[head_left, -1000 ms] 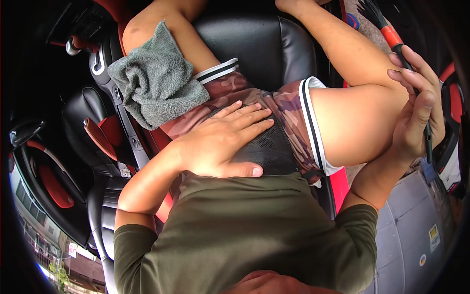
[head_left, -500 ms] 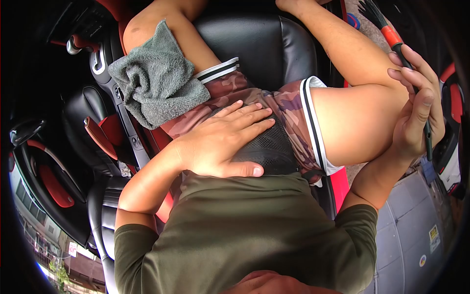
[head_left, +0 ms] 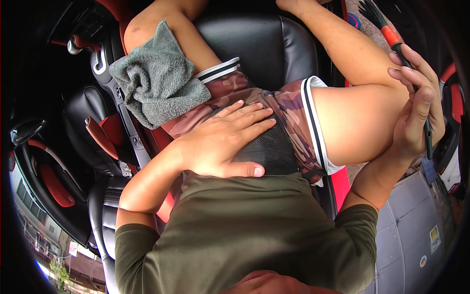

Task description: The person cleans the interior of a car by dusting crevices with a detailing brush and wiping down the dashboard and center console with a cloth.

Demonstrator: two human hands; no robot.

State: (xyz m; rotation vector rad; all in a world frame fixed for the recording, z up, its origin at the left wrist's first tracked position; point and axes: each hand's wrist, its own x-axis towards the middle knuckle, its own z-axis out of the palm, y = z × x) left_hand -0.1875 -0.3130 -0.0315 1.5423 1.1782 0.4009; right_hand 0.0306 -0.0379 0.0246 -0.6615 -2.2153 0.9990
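My left hand [head_left: 223, 142] lies flat, palm down and fingers spread, on black mesh fabric [head_left: 274, 147] at my lap, over camouflage shorts [head_left: 289, 105]. The thumb points across the hem of my green shirt. On the far right, my right hand [head_left: 416, 108] is raised beside my right thigh, its fingers closed around a brush [head_left: 391, 36]. This brush has dark bristles, an orange-red collar and a slim black handle; its bristles point up and away. A crumpled grey towel [head_left: 159, 78] rests over my left thigh, apart from both hands.
I sit on a black leather car seat [head_left: 249, 39]. To the left are the gear lever [head_left: 76, 46], the centre console [head_left: 128, 117] and another black seat [head_left: 105, 206]. Grey paving [head_left: 406, 235] shows outside at lower right, below a red-and-black door panel [head_left: 455, 103].
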